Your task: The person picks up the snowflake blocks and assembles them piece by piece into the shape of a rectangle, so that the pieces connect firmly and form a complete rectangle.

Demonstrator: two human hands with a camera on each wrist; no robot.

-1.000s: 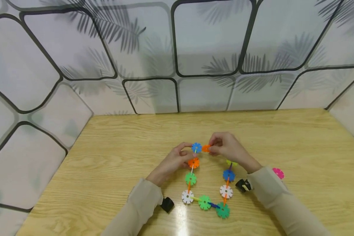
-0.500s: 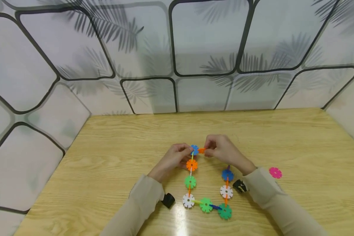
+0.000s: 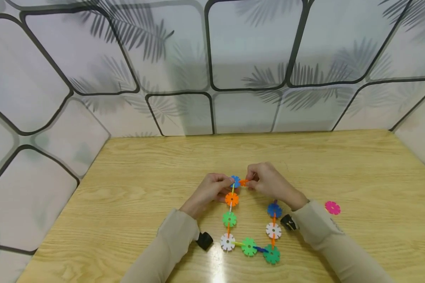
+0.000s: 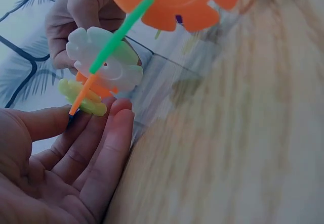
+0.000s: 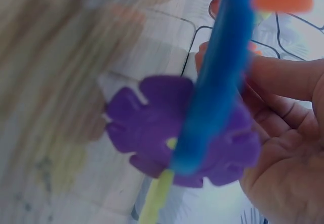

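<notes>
A chain of flower-shaped interlocking plastic discs forms a U on the table. Its left side runs up from a white disc (image 3: 228, 242) through a green disc (image 3: 229, 219) and an orange disc (image 3: 231, 199) to a blue disc (image 3: 235, 181). My left hand (image 3: 211, 190) pinches that blue disc between thumb and fingers. Against its right edge sits another orange disc (image 3: 244, 182), tilted, which my right hand (image 3: 270, 181) pinches. Under my right wrist, the other side's purple disc (image 5: 147, 123) shows large in the right wrist view, with a blue disc (image 5: 215, 87) edge-on through it.
A loose pink disc (image 3: 332, 208) lies right of my right sleeve. The near side of the chain has a green disc (image 3: 249, 247) and a dark green disc (image 3: 271, 254). Behind the wooden table (image 3: 156, 157) stands a patterned wall (image 3: 248, 114).
My left thumb has shifted up onto the blue disc. My right hand has moved slightly left and nearer, bringing its orange disc against the blue one and tilting it. The chain's yellow disc is now hidden.
</notes>
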